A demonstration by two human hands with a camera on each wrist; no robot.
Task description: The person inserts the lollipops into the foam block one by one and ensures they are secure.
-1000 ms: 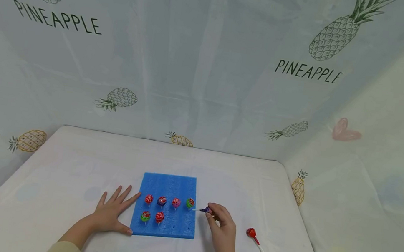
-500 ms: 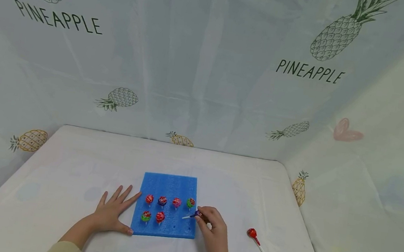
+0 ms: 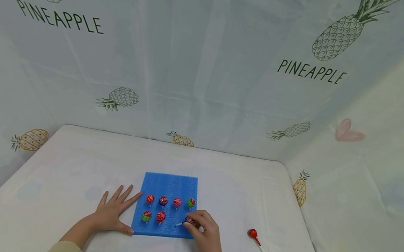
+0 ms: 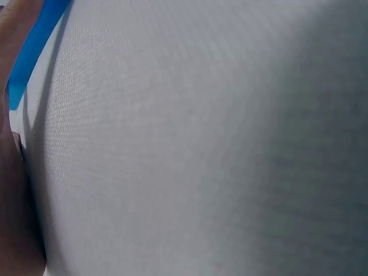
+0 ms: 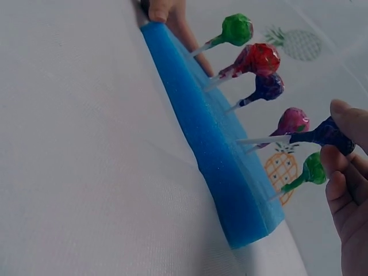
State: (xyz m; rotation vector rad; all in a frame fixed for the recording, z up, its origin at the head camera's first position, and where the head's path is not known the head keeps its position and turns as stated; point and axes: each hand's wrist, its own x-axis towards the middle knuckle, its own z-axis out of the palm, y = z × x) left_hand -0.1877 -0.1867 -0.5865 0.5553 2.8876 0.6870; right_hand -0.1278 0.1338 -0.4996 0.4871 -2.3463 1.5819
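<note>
A blue foam block [image 3: 168, 185] lies on the white table with several wrapped lollipops standing in it, such as a green one [image 3: 191, 202] and a red one [image 3: 161, 216]. My right hand [image 3: 201, 224] pinches a purple lollipop [image 5: 325, 133] by its head, its white stick [image 5: 264, 139] pointing at the block's front row. My left hand [image 3: 112, 211] lies flat on the table, fingers spread, thumb against the block's left front corner [image 5: 150, 27]. The left wrist view holds mostly white cloth and a sliver of blue foam [image 4: 34, 46].
A loose red lollipop [image 3: 252, 234] lies on the table right of the block. Pineapple-print cloth walls [image 3: 207, 80] enclose the table at the back and both sides. White tablecloth [image 3: 69, 156] surrounds the block.
My right hand has carried the purple lollipop left and nearer, from beside the block's right edge to over its front row. The left hand has stayed put.
</note>
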